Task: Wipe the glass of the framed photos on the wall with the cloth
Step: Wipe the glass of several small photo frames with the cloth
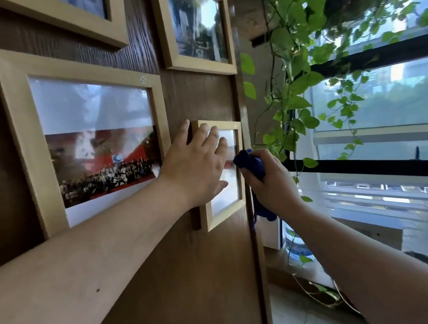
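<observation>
Several light wooden photo frames hang on a dark wood wall. A small frame (226, 211) is at the lower right near the wall's edge. My left hand (195, 165) lies flat on it, fingers spread over its upper left corner and glass. My right hand (266, 181) grips a bunched blue cloth (249, 163) at the frame's right edge, with a tail of cloth hanging below the fist. A large frame (18, 128) with a group photo is to the left. Another frame (168, 39) hangs above the small one, and a further frame (74, 22) sits at the top left.
The wall ends just right of the small frame. Beyond it a trailing green plant (300, 81) hangs in front of a window with black bars (376, 54). A water bottle (296, 247) stands on a ledge below.
</observation>
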Demonstrator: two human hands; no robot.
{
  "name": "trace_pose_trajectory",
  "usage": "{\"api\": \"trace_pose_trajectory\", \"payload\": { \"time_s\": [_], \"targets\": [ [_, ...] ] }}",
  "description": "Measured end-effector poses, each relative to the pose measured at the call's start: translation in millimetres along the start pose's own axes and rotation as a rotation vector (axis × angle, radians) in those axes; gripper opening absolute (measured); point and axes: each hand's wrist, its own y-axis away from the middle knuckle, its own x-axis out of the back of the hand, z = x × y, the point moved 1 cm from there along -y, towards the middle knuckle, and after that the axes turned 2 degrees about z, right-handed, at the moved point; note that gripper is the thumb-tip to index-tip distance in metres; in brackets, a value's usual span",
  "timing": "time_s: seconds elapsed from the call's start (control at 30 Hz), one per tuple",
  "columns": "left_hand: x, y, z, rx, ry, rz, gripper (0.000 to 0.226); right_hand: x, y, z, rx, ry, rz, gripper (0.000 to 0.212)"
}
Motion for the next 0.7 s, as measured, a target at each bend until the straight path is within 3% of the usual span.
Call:
{"api": "trace_pose_trajectory", "payload": {
  "time_s": [0.17,0.33,0.57,0.7],
  "targets": [
    [-10.7,-17.3,-10.2,0.033,-0.090,-0.122,0.092,-29.3,-37.0,5.0,0.016,-0.135,-0.014,0.031],
    [-15.3,-29.3,-21.6,0.098,-0.206,-0.129,0.099,-52.2,-56.2,-5.0,0.076,-0.223,0.000,0.033],
    [-20.4,-33.8,-19.4,0.154,-0.265,-0.128,0.101,-66.0,-51.0,-20.3,0.284,-0.269,0.052,0.044],
    [-21.7,-33.5,-16.0,0.170,-0.276,-0.138,0.105,-67.5,-58.8,-3.4,0.401,-0.176,0.076,0.042]
  ]
}}
